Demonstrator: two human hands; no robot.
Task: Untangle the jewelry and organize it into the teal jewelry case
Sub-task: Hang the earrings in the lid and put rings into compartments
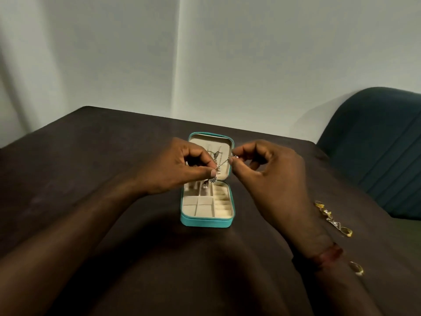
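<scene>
Centre of frame: left hand [173, 165] and right hand [268, 176] stretch a thin chain [222, 165] between them, each grip pinching it thumb to forefinger, above the open teal jewelry case [206, 221] on the dark table [91, 156]. Gold rings [332, 218] lie at lower right.

Bare forearms [91, 220], with a dark red band [328, 255] round the right one.
</scene>
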